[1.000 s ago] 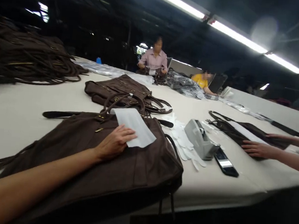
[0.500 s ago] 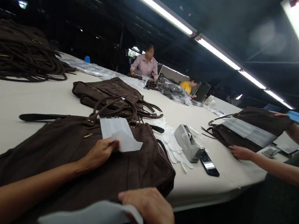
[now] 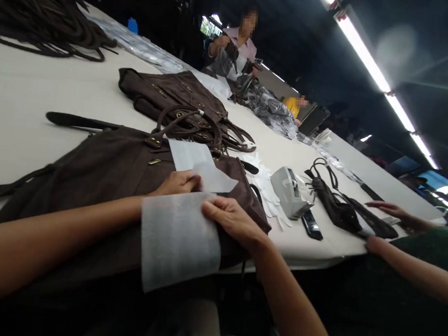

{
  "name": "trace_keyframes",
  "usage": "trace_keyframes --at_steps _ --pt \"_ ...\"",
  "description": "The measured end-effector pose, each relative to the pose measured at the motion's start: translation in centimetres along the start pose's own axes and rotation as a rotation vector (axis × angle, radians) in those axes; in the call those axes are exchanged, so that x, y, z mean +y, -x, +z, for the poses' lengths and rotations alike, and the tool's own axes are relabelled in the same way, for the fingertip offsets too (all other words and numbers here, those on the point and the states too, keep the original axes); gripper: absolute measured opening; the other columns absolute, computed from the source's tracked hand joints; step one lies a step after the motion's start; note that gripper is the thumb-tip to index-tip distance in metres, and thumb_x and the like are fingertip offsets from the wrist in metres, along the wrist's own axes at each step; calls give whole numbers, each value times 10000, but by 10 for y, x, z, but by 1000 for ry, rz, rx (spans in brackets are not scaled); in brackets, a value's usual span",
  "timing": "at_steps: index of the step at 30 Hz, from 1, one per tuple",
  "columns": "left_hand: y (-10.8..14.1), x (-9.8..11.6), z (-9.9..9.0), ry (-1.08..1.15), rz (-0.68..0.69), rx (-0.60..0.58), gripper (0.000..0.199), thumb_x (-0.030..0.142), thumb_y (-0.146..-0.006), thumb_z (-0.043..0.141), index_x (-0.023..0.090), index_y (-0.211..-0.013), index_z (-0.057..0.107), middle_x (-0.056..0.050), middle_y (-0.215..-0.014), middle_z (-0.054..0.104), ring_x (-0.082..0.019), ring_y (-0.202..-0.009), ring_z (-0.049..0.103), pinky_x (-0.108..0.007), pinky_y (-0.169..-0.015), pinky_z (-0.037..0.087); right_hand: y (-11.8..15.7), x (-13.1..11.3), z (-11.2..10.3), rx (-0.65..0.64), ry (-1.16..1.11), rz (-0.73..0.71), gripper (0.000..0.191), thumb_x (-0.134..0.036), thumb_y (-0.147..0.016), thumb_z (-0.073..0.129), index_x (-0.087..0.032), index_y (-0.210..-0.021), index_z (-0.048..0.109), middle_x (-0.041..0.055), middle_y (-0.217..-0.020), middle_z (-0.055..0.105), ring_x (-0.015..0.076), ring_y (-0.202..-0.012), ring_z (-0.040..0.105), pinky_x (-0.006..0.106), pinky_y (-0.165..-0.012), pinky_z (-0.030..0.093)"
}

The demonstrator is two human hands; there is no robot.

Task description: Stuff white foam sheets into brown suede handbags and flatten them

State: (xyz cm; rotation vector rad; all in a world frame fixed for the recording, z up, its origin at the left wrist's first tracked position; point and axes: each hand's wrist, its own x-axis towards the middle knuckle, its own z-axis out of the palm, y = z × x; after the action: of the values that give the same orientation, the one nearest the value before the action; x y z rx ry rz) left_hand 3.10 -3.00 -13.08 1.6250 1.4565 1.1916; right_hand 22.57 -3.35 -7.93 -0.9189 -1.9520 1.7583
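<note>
A dark brown handbag [image 3: 114,189] lies on the table in front of me, its handles pointing away. A thin white packing sheet [image 3: 191,154] rests over its top edge between the handle ends. My left hand [image 3: 181,183] is closed on the near end of that sheet, fingers pinched. Just nearer to me, my right hand [image 3: 233,216] grips the upper right corner of a second white sheet [image 3: 181,243]. This one hangs in front of the bag and covers part of my left wrist. Whether the two sheets touch is unclear.
A grey tape dispenser [image 3: 288,192] and a phone [image 3: 312,225] lie right of the bag, beside white strips [image 3: 265,185]. Another brown bag [image 3: 175,97] lies behind. A co-worker's hands [image 3: 392,210] handle a bag [image 3: 346,211] at right. Brown bags [image 3: 37,7] are piled at left.
My right hand has come up and forward with its sheet, close to my left hand. The co-worker's bag at right has been lowered to the table. The far person has raised a bag.
</note>
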Motion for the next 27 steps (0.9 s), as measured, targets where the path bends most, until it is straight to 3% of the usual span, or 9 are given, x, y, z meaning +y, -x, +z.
trace_keyframes --at_steps 3,5,8,11,14,17,20,23,27 --pt "-10 3 -3 70 -94 18 349 382 -961 485 85 -857 637 -14 -794 627 -155 -782 619 -305 -771 527 9 43 5 183 -74 10 464 -612 -835 624 -148 -829 635 -6 -743 526 108 -663 425 223 -619 353" --pt "-10 9 -6 116 -112 38 333 325 -956 450 72 -860 644 -30 -812 659 -133 -780 613 -286 -799 512 11 55 7 265 -111 11 467 -622 -821 637 -155 -841 636 -3 -748 536 114 -662 435 230 -616 360" --pt "6 26 -13 147 -82 54 420 393 -933 430 42 -919 661 -10 -865 673 -143 -830 610 -289 -850 500 7 53 10 320 -174 29 471 -625 -783 670 -157 -809 621 -10 -713 520 111 -637 422 230 -593 345" --pt "32 40 -26 108 -23 135 486 466 -905 468 24 -920 669 14 -850 676 -203 -916 618 -367 -922 495 -2 47 11 339 -226 29 489 -633 -751 678 -151 -765 597 -14 -681 503 103 -614 399 226 -576 326" --pt "51 38 -37 -12 179 209 351 391 -918 524 92 -995 690 31 -1017 720 -237 -1055 625 -436 -1044 455 -12 46 14 337 -239 40 493 -636 -720 677 -152 -702 584 -22 -617 473 95 -565 356 225 -527 283" --pt "60 22 -38 -141 514 69 295 273 -949 510 247 -1223 616 59 -1250 665 -170 -1174 612 -405 -1146 399 -22 45 16 341 -268 -38 443 -574 -660 746 -160 -627 592 -20 -561 487 110 -566 377 235 -534 317" --pt "70 3 -29 -251 716 -48 378 283 -920 572 288 -1297 553 17 -1258 665 -167 -1168 628 -377 -1160 411 -28 42 17 283 -361 -36 428 -527 -563 815 -153 -583 608 -14 -521 516 116 -550 414 242 -534 350" --pt "83 -8 -22 -271 727 -127 405 191 -926 511 305 -1315 529 -8 -1257 665 -178 -1175 626 -405 -1153 424 -30 39 16 281 -419 112 448 -549 -560 802 -139 -585 622 -17 -485 513 93 -476 385 226 -470 311" --pt "92 -14 -23 -206 626 -273 433 120 -926 461 331 -1297 528 -5 -1260 663 -182 -1204 611 -438 -1136 440 -31 32 16 315 -389 189 449 -532 -609 787 -136 -546 587 -20 -467 512 75 -444 362 209 -433 283"
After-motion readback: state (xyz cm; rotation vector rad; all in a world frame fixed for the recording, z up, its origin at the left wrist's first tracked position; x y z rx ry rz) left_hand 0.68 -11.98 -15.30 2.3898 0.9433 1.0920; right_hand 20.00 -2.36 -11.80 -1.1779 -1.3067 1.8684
